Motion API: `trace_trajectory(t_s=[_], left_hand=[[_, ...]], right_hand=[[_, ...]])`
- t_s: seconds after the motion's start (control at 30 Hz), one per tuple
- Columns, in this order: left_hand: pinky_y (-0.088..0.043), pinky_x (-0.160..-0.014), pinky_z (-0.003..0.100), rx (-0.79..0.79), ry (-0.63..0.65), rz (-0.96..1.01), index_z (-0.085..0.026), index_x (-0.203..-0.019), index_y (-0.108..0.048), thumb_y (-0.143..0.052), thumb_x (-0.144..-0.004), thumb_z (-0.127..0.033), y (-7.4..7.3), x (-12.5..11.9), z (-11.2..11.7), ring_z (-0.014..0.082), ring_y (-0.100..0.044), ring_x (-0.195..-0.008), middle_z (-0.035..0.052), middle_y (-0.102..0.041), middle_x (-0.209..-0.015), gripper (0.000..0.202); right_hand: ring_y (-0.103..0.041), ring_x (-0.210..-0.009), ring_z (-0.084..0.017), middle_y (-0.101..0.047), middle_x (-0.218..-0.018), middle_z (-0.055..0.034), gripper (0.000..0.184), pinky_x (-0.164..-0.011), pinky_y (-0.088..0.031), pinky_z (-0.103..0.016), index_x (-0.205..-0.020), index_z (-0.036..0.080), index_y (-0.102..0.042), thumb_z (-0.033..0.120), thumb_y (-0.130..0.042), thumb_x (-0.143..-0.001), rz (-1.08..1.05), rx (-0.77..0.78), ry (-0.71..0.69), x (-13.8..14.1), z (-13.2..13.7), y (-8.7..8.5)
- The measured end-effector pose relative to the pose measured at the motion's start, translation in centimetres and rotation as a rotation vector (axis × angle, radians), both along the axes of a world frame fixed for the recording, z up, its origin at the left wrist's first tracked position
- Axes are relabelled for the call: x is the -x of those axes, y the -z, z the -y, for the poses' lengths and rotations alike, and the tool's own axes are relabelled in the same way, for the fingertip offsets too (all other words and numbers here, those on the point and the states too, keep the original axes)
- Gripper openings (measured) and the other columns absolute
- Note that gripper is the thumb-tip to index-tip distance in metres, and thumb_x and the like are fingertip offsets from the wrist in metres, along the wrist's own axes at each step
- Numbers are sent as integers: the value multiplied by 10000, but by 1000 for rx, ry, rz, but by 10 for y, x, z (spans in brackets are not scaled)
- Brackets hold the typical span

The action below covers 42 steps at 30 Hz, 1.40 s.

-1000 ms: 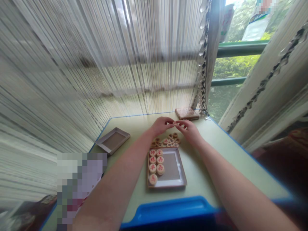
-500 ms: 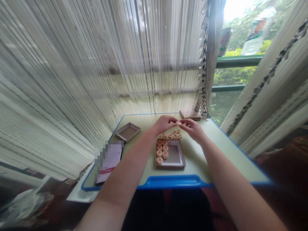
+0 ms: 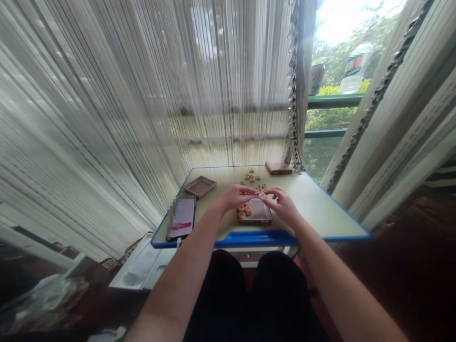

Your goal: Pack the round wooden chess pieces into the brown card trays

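Loose discs (image 3: 252,177) lie scattered beyond your hands, an empty lid (image 3: 200,186) off to the left. Your left hand (image 3: 235,196) and right hand (image 3: 280,202) together pinch one small round piece (image 3: 262,195) above the tray (image 3: 262,217).

Home corner by a window, string curtains (image 3: 160,95), small blue-edged desk (image 3: 320,199), greenery outside (image 3: 331,118)
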<state>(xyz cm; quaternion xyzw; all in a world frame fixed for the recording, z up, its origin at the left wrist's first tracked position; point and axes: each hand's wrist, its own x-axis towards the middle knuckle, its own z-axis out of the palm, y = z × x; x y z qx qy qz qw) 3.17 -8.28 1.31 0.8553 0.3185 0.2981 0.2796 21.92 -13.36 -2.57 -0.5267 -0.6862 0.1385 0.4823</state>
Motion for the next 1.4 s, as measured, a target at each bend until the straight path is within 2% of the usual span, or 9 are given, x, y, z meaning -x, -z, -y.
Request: trace_trajectory(t_s=[0.13, 0.2, 0.3, 0.4, 0.63, 0.93, 1.4], left_hand=[[-469, -773, 283, -120, -175, 69, -151, -897, -691, -610, -730, -296, 15, 17, 11, 157, -608, -838, 78, -686, -903, 236], [-457, -817, 301, -196, -262, 82, -162, -858, -695, -610, -731, -296, 22, 21, 15, 162, -600, -869, 72, -685, -889, 203], [-438, -855, 321, -319, -310, 52, -176, -808, -698, -612, -723, -246, 29, 23, 18, 167, -583, -880, 52, -686, -862, 140], [-435, -851, 324, -383, -327, 34, -171, -786, -699, -606, -718, -212, 30, 22, 20, 168, -571, -856, 46, -683, -837, 123], [-435, -841, 317, -397, -356, -5, -179, -774, -696, -588, -721, -206, 32, 20, 19, 169, -564, -842, 38, -678, -827, 123], [-433, -836, 312, -394, -345, -27, -169, -779, -689, -589, -718, -205, 36, 19, 18, 171, -553, -841, 40, -675, -812, 123], [-433, -821, 313, -412, -362, -35, -174, -748, -684, -584, -715, -200, 34, 18, 21, 171, -555, -813, 34, -676, -792, 109]], right_hand=[[-465, -1003, -226, -580, -958, -66, 222, -922, -341, -379, -810, 214, -678, 389, -631, -681, 138, 8, 4, 8, 15, 11], [-437, -1036, -235, -576, -982, -60, 191, -954, -312, -389, -788, 229, -690, 368, -643, -665, 194, 23, -2, 11, 18, 15], [-412, -1062, -241, -567, -1017, -53, 190, -976, -289, -396, -770, 248, -700, 395, -635, -669, 230, 64, -14, 11, 20, 17], [-396, -1079, -249, -565, -1040, -59, 224, -982, -282, -405, -759, 255, -708, 444, -622, -675, 238, 125, -18, 9, 19, 17], [-398, -1089, -259, -578, -1052, -62, 219, -978, -283, -414, -748, 264, -718, 445, -622, -673, 257, 155, -15, 9, 15, 19], [-390, -1101, -254, -587, -1070, -38, 149, -991, -259, -403, -719, 262, -722, 316, -585, -698, 228, 141, -10, 6, 15, 19], [-382, -1098, -259, -602, -1053, -22, 156, -994, -251, -405, -679, 260, -724, 287, -571, -697, 225, 140, -24, 5, 15, 20]])
